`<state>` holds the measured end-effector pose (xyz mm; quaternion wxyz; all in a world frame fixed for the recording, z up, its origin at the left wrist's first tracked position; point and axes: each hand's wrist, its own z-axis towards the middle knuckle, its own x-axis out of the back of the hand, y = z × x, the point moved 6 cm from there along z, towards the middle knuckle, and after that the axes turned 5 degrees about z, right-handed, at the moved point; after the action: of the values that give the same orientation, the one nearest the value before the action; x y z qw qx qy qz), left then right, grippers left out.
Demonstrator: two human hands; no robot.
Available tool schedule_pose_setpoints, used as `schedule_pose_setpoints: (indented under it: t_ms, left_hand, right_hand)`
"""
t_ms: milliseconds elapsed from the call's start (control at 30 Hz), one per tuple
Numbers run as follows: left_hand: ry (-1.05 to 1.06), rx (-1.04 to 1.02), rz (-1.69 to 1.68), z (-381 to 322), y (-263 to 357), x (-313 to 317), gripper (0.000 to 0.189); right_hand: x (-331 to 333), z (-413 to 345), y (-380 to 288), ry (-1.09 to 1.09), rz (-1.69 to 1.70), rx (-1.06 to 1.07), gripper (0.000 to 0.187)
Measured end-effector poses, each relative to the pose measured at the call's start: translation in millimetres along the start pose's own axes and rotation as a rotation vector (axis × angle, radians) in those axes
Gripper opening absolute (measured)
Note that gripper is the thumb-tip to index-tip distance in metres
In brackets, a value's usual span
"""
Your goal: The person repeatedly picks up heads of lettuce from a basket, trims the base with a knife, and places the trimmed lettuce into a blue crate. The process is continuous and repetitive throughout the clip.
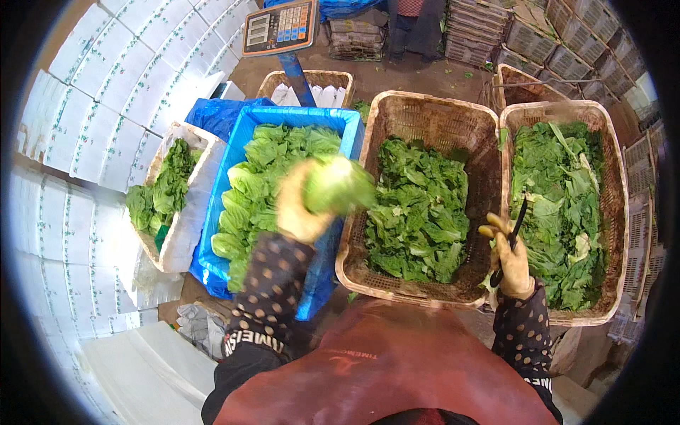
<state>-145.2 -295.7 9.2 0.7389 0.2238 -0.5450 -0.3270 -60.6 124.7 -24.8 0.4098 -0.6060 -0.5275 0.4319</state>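
Note:
My left hand (pixel 300 204), in a pale yellowish glove, is shut on a head of leafy green lettuce (pixel 340 185), blurred by motion. It is above the right side of a blue-lined crate (pixel 215 207) filled with lettuce heads (pixel 249 183). On the right, my gloved right hand (pixel 512 260) holds a thin black-handled knife (pixel 516 228) upright between the fingers. That hand is between two brown plastic crates. The middle crate (pixel 414 297) contains loose green leaves (pixel 419 212); more leaves (pixel 552 212) nearly fill the right crate (pixel 619 212).
A weighing scale's display (pixel 279 29) stands on a blue post behind the blue-lined crate. At left, a white foam box (pixel 204 180) contains leafy greens, beside stacked white boxes (pixel 106 95). Stacked crates (pixel 475 32) and a person's legs (pixel 411 32) are at the back.

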Motion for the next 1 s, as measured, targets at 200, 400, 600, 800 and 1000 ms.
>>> schedule_pose_setpoints:
  t_ms: [200,400,600,800,1000]
  left_hand:
    - [-0.373,-0.154,0.846,109.1,-115.2,-15.3,0.084]
    - [-0.598,-0.166,0.474,93.6,-204.0,-53.3,0.084]
    - [-0.425,-0.249,0.473,92.7,-213.3,-75.8,0.054]
    - [-0.293,-0.283,0.913,98.2,-154.6,-79.3,0.076]
    - [-1.146,0.840,-0.981,-64.5,17.5,-251.7,0.079]
  right_hand:
    - [-38.7,-10.8,59.1,-0.205,-0.034,-0.161,0.054]
    - [18.2,-61.8,41.4,0.162,0.022,-0.176,0.046]
    - [108.7,-143.7,-40.0,0.678,-0.529,0.295,0.066]
    - [172.3,-99.0,8.4,0.619,-0.911,0.044,0.069]
    - [132.7,-90.6,0.8,0.612,-0.890,0.401,0.032]
